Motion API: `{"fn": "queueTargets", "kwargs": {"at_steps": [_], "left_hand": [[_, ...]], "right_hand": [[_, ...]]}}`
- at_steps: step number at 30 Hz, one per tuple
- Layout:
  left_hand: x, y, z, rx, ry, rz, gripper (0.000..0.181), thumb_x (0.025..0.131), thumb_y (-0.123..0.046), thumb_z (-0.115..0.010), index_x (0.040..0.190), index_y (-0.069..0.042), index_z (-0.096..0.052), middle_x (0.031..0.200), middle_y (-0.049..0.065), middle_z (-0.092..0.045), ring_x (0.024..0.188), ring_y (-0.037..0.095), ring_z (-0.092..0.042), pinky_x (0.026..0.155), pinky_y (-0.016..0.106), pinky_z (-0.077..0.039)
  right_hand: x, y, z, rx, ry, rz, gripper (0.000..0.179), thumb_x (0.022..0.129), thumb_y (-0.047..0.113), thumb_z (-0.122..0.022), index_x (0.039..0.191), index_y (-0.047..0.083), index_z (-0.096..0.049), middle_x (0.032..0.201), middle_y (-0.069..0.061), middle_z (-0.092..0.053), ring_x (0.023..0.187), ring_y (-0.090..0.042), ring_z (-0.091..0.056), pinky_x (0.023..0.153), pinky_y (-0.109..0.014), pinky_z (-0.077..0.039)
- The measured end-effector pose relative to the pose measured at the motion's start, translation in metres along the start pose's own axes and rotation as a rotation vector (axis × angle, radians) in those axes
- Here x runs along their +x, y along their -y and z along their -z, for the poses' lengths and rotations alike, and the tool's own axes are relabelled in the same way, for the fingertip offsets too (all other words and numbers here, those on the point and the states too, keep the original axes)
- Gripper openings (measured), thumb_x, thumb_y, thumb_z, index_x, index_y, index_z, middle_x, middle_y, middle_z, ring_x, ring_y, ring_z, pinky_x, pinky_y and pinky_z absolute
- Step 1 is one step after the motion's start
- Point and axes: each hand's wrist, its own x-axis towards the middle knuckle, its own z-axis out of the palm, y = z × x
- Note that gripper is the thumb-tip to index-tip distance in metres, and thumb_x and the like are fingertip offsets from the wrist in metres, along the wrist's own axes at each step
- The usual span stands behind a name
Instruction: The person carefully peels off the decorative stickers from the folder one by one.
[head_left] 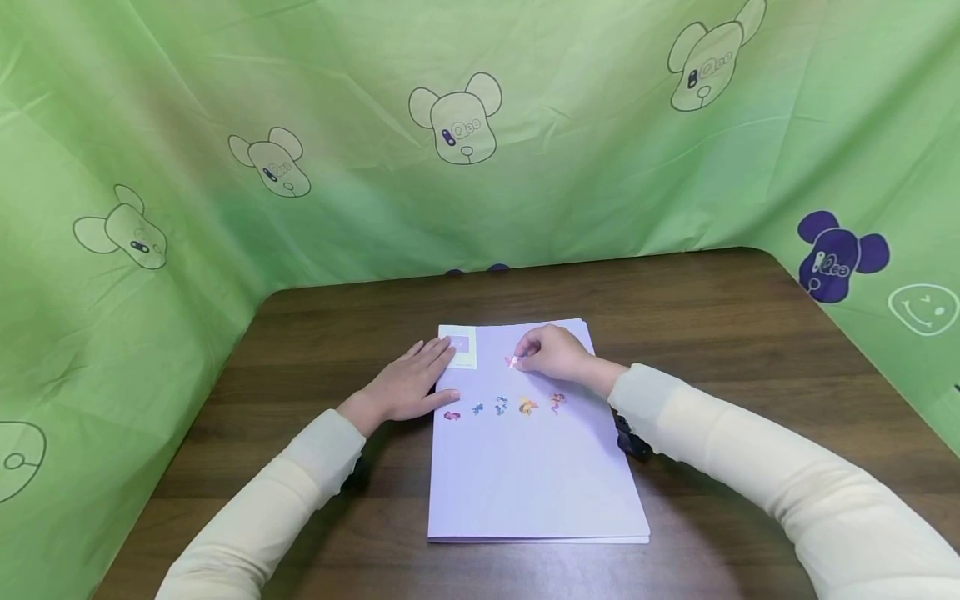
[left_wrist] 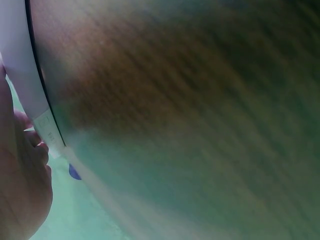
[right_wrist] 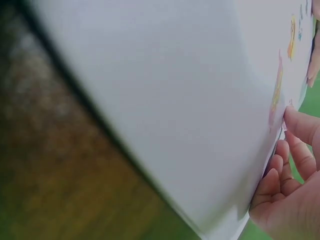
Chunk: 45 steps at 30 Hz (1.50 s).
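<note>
A light green fabric backdrop [head_left: 337, 92], printed with outlined bear heads and one solid purple bear head [head_left: 832, 258], is hanging in folds around a dark brown wood-grain table [head_left: 300, 367]. On the table, a stack of large white paper sheets [head_left: 525, 492] is lying with its long sides running away from the person, and a pale square label with a lilac rectangle [head_left: 470, 358] is covering its far left corner. The person's left hand [head_left: 408, 385] is resting flat across the stack's left edge, fingers straight and slightly parted, the fingertips touching the label and the thumb reaching onto the paper. The right hand [head_left: 553, 353] is pinching a small pink sticker [head_left: 511, 362] between thumb and forefinger at the far part of the sheet, right of the label, while its other fingers are bending inward; whether the sticker is lying flat on the paper cannot be told. Nearer the person, five small cartoon stickers are forming a row: a pink one [head_left: 452, 415] just beside the left thumb, a blue one [head_left: 477, 409], a light blue one [head_left: 501, 406], a yellow-orange one [head_left: 528, 406] and an orange-and-pink one [head_left: 557, 403]. Long cream-white sleeves [head_left: 292, 483] are covering both arms.
</note>
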Motion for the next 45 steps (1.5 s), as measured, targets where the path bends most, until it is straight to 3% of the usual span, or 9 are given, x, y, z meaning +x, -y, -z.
{"fn": "queueTargets", "kwargs": {"at_steps": [7,15,22,30,38,45], "left_hand": [[0.001,0.001,-0.002,-0.001,0.004,0.004,0.084,0.098,-0.064,-0.031,0.155,-0.004,-0.015,0.161,0.011,-0.009,0.148,0.022,-0.005,0.117,0.037,-0.004],[0.002,0.003,-0.003,0.009,0.009,0.010,0.085,0.097,-0.065,-0.030,0.156,-0.006,-0.013,0.162,0.010,-0.007,0.148,0.021,-0.003,0.117,0.037,-0.003],[0.002,0.002,-0.002,0.002,0.019,0.017,0.085,0.097,-0.065,-0.031,0.156,-0.006,-0.013,0.162,0.009,-0.007,0.148,0.021,-0.004,0.117,0.038,-0.003],[0.002,0.002,-0.002,0.009,0.016,0.014,0.085,0.097,-0.065,-0.031,0.156,-0.006,-0.013,0.162,0.010,-0.007,0.148,0.021,-0.003,0.117,0.038,-0.002],[0.002,0.003,-0.004,0.000,0.001,0.006,0.085,0.097,-0.065,-0.031,0.156,-0.005,-0.015,0.162,0.010,-0.008,0.148,0.021,-0.004,0.117,0.039,-0.003],[0.002,0.002,-0.003,0.003,0.004,0.008,0.085,0.097,-0.064,-0.032,0.156,-0.006,-0.015,0.162,0.010,-0.008,0.148,0.021,-0.004,0.117,0.038,-0.002]], "right_hand": [[-0.001,-0.001,0.002,0.071,-0.020,-0.042,0.007,0.084,0.013,-0.076,0.086,0.008,-0.072,0.080,-0.003,-0.060,0.078,-0.019,-0.052,0.073,-0.032,-0.042],[0.000,-0.007,0.007,0.117,-0.025,-0.017,0.006,0.084,0.011,-0.074,0.088,0.006,-0.072,0.080,-0.003,-0.063,0.076,-0.019,-0.052,0.069,-0.031,-0.043],[-0.001,-0.012,0.015,0.177,-0.056,-0.037,0.003,0.086,0.007,-0.073,0.089,0.008,-0.073,0.093,-0.005,-0.068,0.084,-0.021,-0.055,0.070,-0.031,-0.046],[-0.005,-0.020,0.020,0.209,-0.073,-0.074,0.011,0.086,0.008,-0.073,0.095,0.002,-0.073,0.085,-0.006,-0.068,0.073,-0.018,-0.058,0.064,-0.027,-0.047],[-0.007,-0.025,0.029,0.260,-0.053,-0.099,0.016,0.087,0.008,-0.072,0.101,0.001,-0.073,0.093,-0.008,-0.071,0.080,-0.018,-0.060,0.066,-0.027,-0.048],[-0.009,-0.034,0.039,0.274,-0.117,-0.135,0.016,0.089,0.011,-0.071,0.101,0.000,-0.072,0.096,-0.010,-0.070,0.080,-0.018,-0.059,0.067,-0.028,-0.045]]}}
